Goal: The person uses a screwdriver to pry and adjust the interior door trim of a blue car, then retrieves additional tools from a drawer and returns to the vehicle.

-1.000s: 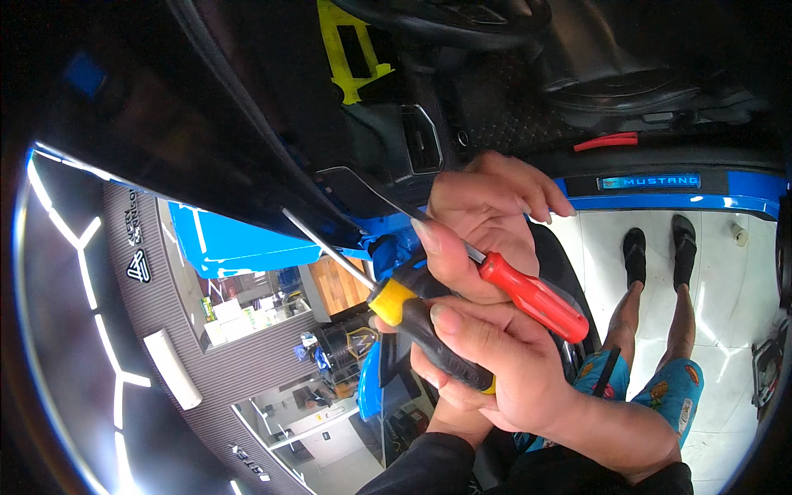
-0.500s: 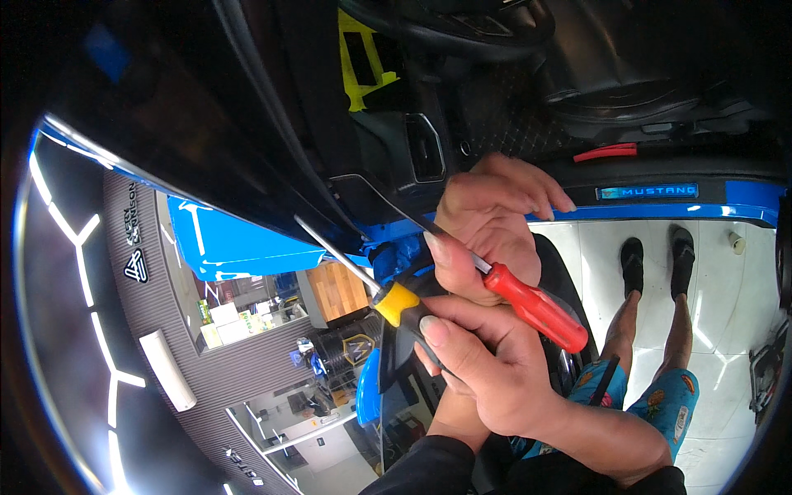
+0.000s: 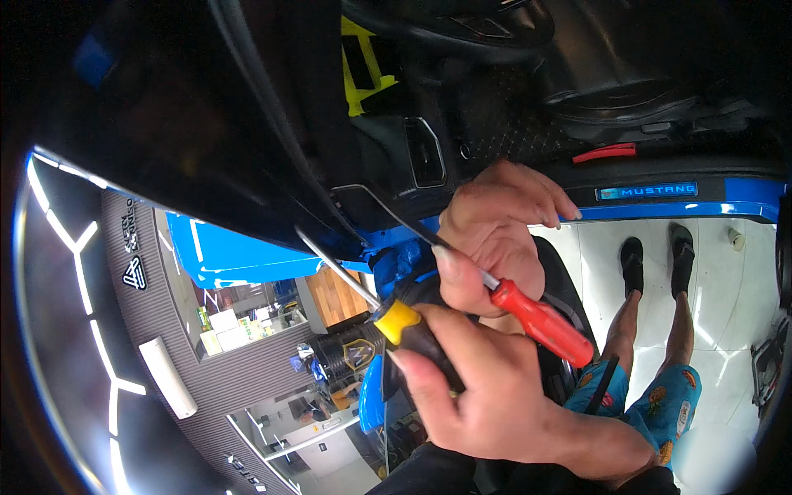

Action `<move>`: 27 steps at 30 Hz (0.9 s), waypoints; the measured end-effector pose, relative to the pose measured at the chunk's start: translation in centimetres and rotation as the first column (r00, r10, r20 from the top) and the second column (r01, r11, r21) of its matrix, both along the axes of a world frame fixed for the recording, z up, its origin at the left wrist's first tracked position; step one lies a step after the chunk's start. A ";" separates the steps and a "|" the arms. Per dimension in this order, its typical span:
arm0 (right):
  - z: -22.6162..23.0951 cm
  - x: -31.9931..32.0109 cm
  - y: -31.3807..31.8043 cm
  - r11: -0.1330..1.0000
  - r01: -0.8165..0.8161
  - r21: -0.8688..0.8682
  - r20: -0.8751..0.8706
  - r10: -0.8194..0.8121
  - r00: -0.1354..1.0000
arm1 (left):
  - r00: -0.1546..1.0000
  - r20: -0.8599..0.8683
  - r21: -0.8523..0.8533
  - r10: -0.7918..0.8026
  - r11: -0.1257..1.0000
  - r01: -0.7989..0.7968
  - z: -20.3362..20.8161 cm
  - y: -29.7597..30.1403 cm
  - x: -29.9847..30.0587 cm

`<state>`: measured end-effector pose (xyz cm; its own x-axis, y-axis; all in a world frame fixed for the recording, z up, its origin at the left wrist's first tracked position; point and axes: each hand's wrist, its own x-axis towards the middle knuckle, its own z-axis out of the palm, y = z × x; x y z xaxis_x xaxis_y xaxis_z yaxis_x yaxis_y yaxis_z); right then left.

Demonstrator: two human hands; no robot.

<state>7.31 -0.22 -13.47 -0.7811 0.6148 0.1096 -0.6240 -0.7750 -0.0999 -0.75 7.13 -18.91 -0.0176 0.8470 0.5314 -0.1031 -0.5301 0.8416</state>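
Observation:
My left hand (image 3: 499, 235) is curled around the shaft of a red-handled pick (image 3: 540, 322). Its thumb presses on the metal just ahead of the handle, and the fingers bend away to the right. The pick's long thin shaft runs up-left to a bent tip by the dark car door (image 3: 206, 132). Below, my right hand (image 3: 495, 388) grips a screwdriver (image 3: 399, 318) with a yellow and black handle. That screwdriver's bare shaft points up-left, with its end in front of the door's edge. The right fingers hide much of its black grip.
Beyond the hands lies the car's dark interior with an air vent (image 3: 425, 153) and yellow tape (image 3: 363, 70). A red strip (image 3: 605, 153) sits by the blue sill (image 3: 751, 198). Legs in teal shorts (image 3: 668, 404) stand on pale tiles. A blue panel (image 3: 235, 247) shows at left.
My right hand has turned on the screwdriver, its thumb moving down and left off the top of the grip. Both tools have shifted slightly downward; the left hand keeps its hold.

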 end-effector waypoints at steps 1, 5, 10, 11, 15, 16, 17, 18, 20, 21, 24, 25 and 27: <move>0.4 -0.1 -0.2 0.986 0.114 0.119 0.179 -0.134 0.975 | 0.999 -0.021 -0.005 0.039 0.999 -0.039 0.1 -0.3 0.1; 0.4 -0.3 -0.2 0.966 0.240 0.092 0.229 -0.255 0.939 | 1.000 0.014 -0.031 0.026 0.999 -0.025 -0.3 -0.5 0.2; 2.0 0.6 0.4 0.743 -0.499 -0.447 -0.583 0.182 0.792 | 0.993 -0.113 0.038 -0.044 0.998 0.049 0.7 -0.6 -1.1; 2.7 1.1 0.9 0.757 -0.458 -0.466 -0.500 0.202 0.842 | 0.990 -0.136 0.051 -0.039 0.998 0.046 0.7 -0.9 -1.4; 2.7 0.8 2.9 0.798 -0.355 -0.488 -0.496 0.081 0.865 | 0.983 -0.150 0.072 -0.109 0.990 0.121 -0.7 1.0 -1.0; 2.3 0.5 3.3 0.805 -0.334 -0.490 -0.521 0.036 0.853 | 0.976 -0.136 0.070 -0.167 0.981 0.178 -1.4 1.7 -1.3; 3.2 0.3 2.3 0.793 -0.401 -0.459 -0.580 0.075 0.811 | 0.976 -0.168 0.084 -0.140 0.984 0.156 -0.2 0.3 -2.4; 3.0 0.3 2.1 0.797 -0.426 -0.428 -0.664 0.043 0.747 | 0.973 -0.183 0.096 -0.139 0.983 0.158 -0.3 0.1 -3.1; 3.4 0.8 2.9 0.810 -0.430 -0.398 -0.686 0.048 0.726 | 0.971 -0.209 0.113 -0.117 0.983 0.143 -1.4 -0.3 -5.0; 3.6 1.1 3.5 0.781 -0.456 -0.428 -0.708 0.024 0.706 | 0.973 -0.199 0.128 -0.116 0.981 0.143 -1.2 0.3 -4.3; 4.0 1.5 4.2 0.734 -0.479 -0.482 -0.738 -0.045 0.673 | 0.956 -0.288 0.267 0.051 0.963 0.029 -0.7 1.9 -2.6; 3.3 1.4 3.7 0.778 -0.461 -0.428 -0.700 0.037 0.713 | 0.939 -0.305 0.290 0.159 0.955 -0.067 -0.8 1.7 -2.6; 2.4 3.4 1.2 0.890 -0.370 -0.265 -0.668 0.107 0.737 | 0.901 -0.310 0.293 0.303 0.932 -0.212 0.5 0.6 -1.2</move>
<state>10.73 1.03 -11.09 -0.7407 0.5122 0.4347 -0.2295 -0.8010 0.5529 -1.91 7.78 -18.37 0.0056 0.6786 0.7344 0.3378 -0.6926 0.6374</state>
